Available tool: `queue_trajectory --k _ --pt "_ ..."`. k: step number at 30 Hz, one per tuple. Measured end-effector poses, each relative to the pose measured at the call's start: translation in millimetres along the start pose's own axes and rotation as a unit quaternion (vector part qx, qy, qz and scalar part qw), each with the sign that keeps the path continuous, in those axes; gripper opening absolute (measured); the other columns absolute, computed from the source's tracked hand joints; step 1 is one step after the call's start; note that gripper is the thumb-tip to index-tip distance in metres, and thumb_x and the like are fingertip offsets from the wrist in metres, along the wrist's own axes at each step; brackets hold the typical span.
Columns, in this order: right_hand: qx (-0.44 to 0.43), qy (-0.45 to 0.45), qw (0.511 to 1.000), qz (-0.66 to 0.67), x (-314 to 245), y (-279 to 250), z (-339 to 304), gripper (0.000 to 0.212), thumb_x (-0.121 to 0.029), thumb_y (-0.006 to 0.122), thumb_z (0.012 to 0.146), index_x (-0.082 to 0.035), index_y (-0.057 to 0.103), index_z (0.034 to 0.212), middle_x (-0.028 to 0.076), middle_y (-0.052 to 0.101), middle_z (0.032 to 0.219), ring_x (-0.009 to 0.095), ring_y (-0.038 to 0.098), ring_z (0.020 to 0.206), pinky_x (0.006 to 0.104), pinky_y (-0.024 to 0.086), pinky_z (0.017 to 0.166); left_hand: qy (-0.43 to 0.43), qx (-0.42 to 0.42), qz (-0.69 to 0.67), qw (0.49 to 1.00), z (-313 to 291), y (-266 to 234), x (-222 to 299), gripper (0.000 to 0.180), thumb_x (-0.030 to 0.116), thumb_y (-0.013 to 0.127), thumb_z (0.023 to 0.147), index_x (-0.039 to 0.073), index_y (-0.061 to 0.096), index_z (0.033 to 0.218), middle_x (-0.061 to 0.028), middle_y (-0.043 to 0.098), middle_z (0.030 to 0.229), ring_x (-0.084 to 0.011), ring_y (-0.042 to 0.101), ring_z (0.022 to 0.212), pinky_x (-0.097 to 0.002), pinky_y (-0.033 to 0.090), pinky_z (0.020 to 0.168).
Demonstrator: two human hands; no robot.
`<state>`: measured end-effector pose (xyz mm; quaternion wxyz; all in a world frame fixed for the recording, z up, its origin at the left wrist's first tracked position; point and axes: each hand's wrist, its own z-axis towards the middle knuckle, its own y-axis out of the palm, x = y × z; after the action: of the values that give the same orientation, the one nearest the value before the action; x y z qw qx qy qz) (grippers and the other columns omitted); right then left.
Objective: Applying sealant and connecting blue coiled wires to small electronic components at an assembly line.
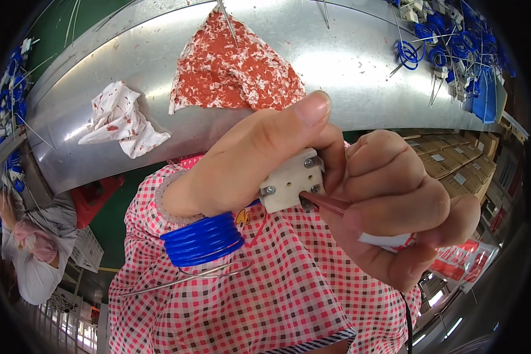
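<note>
**A:** What sits at the centre?

**B:** A small off-white ceramic block with metal screws at its corners (pixel 291 180), held up close to the camera between both hands. The left hand (pixel 259 153) is clamped on it, thumb stretched along the top edge, fingers wrapped behind and out of sight.

**A:** And the other hand?

**B:** The right hand (pixel 395 206) is closed in a fist around a red squeezable tube with a white band (pixel 360 221). Its thin nozzle touches the block's lower right side. Most of the tube is buried in the fist.

**A:** What lies around the hands?

**B:** Just below the left wrist, a coil of blue tubing (pixel 202 241) with bare wire ends rests on a red-and-white checked apron (pixel 259 295). Beyond the hands lies a curved shiny metal sheet (pixel 348 65), carrying a red-stained rag (pixel 233 68) and a crumpled white cloth (pixel 121 121). Far left, another person in grey is partly cut off by the rim.
</note>
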<state>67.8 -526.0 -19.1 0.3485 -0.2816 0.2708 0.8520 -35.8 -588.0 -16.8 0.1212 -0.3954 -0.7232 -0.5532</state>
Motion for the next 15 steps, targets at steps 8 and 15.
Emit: queue_trajectory --k 8,15 --pt "-0.034 0.048 0.993 0.105 2.7 -4.5 3.9 0.016 -0.023 0.038 0.085 -0.009 0.03 0.082 0.007 0.046 0.056 0.016 0.032 0.039 0.0298 0.029 0.044 -0.015 -0.005 -0.003 1.0 0.4 -1.5 1.3 0.067 0.055 0.025 0.088 -0.001 0.054 0.068 -0.0046 0.051 0.066 -0.0107 0.046 0.065 -0.0224 0.035 0.061" --pt "-0.023 0.072 0.988 0.134 4.7 -3.5 2.5 0.018 -0.025 0.038 0.085 -0.008 0.031 0.085 0.007 0.045 0.054 0.016 0.034 0.04 0.0286 0.028 0.044 -0.008 0.03 -0.05 0.998 -2.2 3.9 0.5 0.06 0.051 0.031 0.089 -0.001 0.053 0.069 -0.0039 0.051 0.068 -0.0104 0.045 0.066 -0.0237 0.036 0.061"
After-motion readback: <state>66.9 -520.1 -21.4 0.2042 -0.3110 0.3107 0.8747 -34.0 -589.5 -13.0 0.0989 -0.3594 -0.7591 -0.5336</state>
